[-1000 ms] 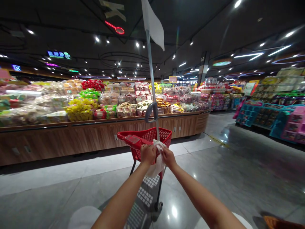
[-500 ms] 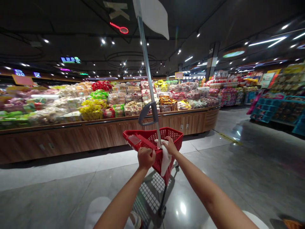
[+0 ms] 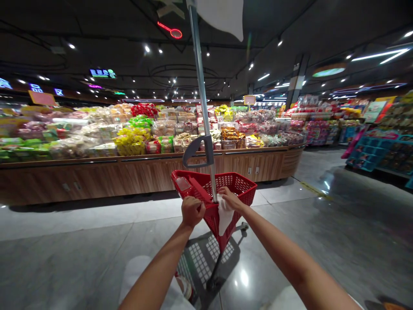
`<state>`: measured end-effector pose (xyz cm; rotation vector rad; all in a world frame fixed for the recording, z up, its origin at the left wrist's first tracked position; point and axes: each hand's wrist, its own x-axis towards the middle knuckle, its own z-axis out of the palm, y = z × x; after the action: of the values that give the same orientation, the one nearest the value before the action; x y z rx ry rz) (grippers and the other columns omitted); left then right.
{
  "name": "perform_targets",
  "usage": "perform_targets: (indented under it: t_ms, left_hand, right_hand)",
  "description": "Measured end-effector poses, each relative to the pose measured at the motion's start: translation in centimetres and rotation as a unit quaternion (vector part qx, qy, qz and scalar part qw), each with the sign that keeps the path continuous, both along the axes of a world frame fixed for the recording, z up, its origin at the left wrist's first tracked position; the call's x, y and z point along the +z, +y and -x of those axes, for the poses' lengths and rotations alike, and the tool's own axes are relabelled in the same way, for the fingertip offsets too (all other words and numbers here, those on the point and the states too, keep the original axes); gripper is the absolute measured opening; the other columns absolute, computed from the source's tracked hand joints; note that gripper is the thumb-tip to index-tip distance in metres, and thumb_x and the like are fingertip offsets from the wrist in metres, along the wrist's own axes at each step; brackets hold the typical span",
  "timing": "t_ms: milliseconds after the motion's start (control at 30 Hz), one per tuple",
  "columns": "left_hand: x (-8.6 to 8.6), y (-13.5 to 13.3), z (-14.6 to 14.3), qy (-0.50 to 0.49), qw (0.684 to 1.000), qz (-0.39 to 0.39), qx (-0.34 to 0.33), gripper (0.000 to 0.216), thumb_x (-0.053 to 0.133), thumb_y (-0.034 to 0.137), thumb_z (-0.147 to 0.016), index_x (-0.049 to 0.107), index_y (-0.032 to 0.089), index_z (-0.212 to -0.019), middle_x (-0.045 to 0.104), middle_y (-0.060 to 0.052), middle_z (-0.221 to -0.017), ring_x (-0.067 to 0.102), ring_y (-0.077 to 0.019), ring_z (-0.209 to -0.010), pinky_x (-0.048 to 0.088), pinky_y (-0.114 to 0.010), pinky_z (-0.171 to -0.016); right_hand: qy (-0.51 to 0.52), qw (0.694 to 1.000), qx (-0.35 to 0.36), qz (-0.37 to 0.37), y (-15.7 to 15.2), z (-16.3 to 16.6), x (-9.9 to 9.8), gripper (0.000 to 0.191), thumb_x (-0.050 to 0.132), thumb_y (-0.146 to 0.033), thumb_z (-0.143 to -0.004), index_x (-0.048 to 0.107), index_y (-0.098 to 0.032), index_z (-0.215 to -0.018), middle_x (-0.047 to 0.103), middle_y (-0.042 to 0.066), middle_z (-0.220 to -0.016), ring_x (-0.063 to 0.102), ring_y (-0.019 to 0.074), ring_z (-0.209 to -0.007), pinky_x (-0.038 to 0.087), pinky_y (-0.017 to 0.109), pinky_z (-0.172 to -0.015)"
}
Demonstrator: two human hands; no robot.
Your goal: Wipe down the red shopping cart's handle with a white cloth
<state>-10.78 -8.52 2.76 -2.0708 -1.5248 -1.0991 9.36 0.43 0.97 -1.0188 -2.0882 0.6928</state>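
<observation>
A small red shopping cart (image 3: 237,185) stands in front of me on the tiled floor. A metal pole (image 3: 201,94) with a white flag (image 3: 222,15) at its top rises from the cart's near edge, and a grey handle (image 3: 196,153) hangs on the pole. My left hand (image 3: 192,211) is closed around the cart's red handle bar. My right hand (image 3: 229,199) presses a white cloth (image 3: 224,216) against the cart's rim beside the pole's foot; the cloth hangs down over the basket's near wall.
A long wooden display counter (image 3: 129,174) piled with packaged snacks runs across behind the cart. Blue shelving racks (image 3: 377,155) stand at the right. More stacked goods (image 3: 306,122) fill the back right. Glossy grey floor (image 3: 322,232) stretches to the right.
My hands have spread apart along the cart's handle; the right hand with the cloth has slid right to the pole's base. The cart has swung to point further right.
</observation>
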Motion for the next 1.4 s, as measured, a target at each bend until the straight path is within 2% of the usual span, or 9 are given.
perform_targets:
  t_ms: [100, 200, 300, 533, 767, 967, 1100, 1267, 1400]
  left_hand:
    - [0.1, 0.3, 0.8, 0.0, 1.0, 0.004, -0.007, 0.032, 0.045, 0.021, -0.077, 0.048, 0.021, -0.044, 0.054, -0.002, -0.05, 0.05, -0.0161, -0.058, 0.038, -0.033, -0.07]
    - [0.1, 0.6, 1.3, -0.006, 1.0, -0.006, -0.015, 0.033, 0.045, 0.02, -0.076, 0.047, 0.021, -0.043, 0.053, -0.002, -0.049, 0.049, -0.0158, -0.057, 0.038, -0.033, -0.069]
    - [0.1, 0.7, 1.3, -0.005, 1.0, -0.009, -0.021, 0.033, 0.045, 0.02, -0.076, 0.046, 0.021, -0.043, 0.053, -0.002, -0.049, 0.049, -0.0155, -0.057, 0.038, -0.032, -0.069]
    - [0.0, 0.9, 0.6, -0.012, 1.0, 0.0, -0.005, 0.032, 0.046, 0.021, -0.075, 0.048, 0.021, -0.043, 0.052, -0.002, -0.05, 0.05, -0.0164, -0.059, 0.04, -0.033, -0.072]
    - [0.0, 0.9, 0.7, -0.016, 1.0, 0.019, -0.007, 0.032, 0.046, 0.022, -0.076, 0.049, 0.022, -0.044, 0.053, -0.002, -0.051, 0.051, -0.0166, -0.06, 0.041, -0.033, -0.073]
    - [-0.2, 1.1, 0.6, -0.002, 1.0, -0.007, -0.006, 0.033, 0.045, 0.022, -0.076, 0.046, 0.022, -0.043, 0.052, -0.002, -0.05, 0.05, -0.0167, -0.059, 0.041, -0.033, -0.071]
    - [-0.2, 1.2, 0.5, 0.004, 1.0, -0.005, -0.011, 0.032, 0.045, 0.021, -0.076, 0.047, 0.022, -0.044, 0.053, -0.003, -0.051, 0.05, -0.0167, -0.059, 0.04, -0.032, -0.07]
    - [-0.2, 1.4, 0.5, -0.005, 0.999, -0.028, -0.028, 0.031, 0.046, 0.019, -0.074, 0.048, 0.021, -0.044, 0.052, -0.002, -0.049, 0.049, -0.0157, -0.057, 0.04, -0.032, -0.069]
    - [-0.4, 1.6, 0.4, -0.016, 0.997, -0.069, -0.037, 0.031, 0.047, 0.018, -0.073, 0.045, 0.021, -0.043, 0.049, -0.001, -0.047, 0.047, -0.0149, -0.054, 0.039, -0.031, -0.067]
  right_hand:
    - [0.035, 0.991, 0.123, -0.031, -0.7, -0.7, 0.1, 0.037, 0.055, -0.033, -0.084, 0.057, -0.019, -0.118, 0.061, 0.009, -0.118, 0.056, 0.0221, -0.109, 0.042, 0.038, -0.096]
    - [-0.017, 0.984, 0.159, -0.076, -0.9, -0.9, -0.4, 0.039, 0.055, -0.04, -0.086, 0.058, -0.021, -0.12, 0.059, 0.01, -0.124, 0.051, 0.0245, -0.116, 0.035, 0.043, -0.102]
    - [-0.105, 0.986, 0.1, -0.079, 0.1, -2.0, -1.5, 0.04, 0.056, -0.043, -0.085, 0.059, -0.024, -0.12, 0.059, 0.009, -0.126, 0.047, 0.0301, -0.122, 0.023, 0.055, -0.106]
    - [-0.11, 0.988, 0.057, -0.096, 0.6, -2.6, -2.7, 0.038, 0.046, -0.042, -0.091, 0.059, -0.018, -0.118, 0.063, 0.011, -0.115, 0.055, 0.0252, -0.105, 0.04, 0.044, -0.094]
    - [0.03, 0.984, 0.099, -0.144, 0.2, -0.1, -2.0, 0.026, 0.047, -0.031, -0.091, 0.063, -0.021, -0.109, 0.061, 0.008, -0.111, 0.056, 0.02, -0.105, 0.044, 0.037, -0.093]
    - [0.106, 0.991, -0.052, -0.07, 3.4, 0.0, -1.6, 0.028, 0.052, -0.018, -0.072, 0.069, -0.02, -0.094, 0.067, 0.005, -0.101, 0.06, 0.0223, -0.099, 0.044, 0.041, -0.093]
    - [0.011, 0.999, 0.018, -0.036, 3.4, 0.2, -1.2, 0.03, 0.046, -0.018, -0.078, 0.071, -0.022, -0.094, 0.069, 0.004, -0.102, 0.06, 0.0212, -0.099, 0.043, 0.041, -0.094]
    - [-0.158, 0.982, -0.087, -0.054, 2.3, -1.1, -0.7, 0.029, 0.043, -0.03, -0.092, 0.07, -0.024, -0.1, 0.055, 0.006, -0.125, 0.051, 0.0222, -0.115, 0.033, 0.043, -0.103]
    - [-0.18, 0.978, -0.086, -0.059, 1.2, -0.2, -0.5, 0.037, 0.035, -0.034, -0.097, 0.068, -0.017, -0.095, 0.059, 0.011, -0.107, 0.056, 0.0201, -0.101, 0.04, 0.033, -0.094]
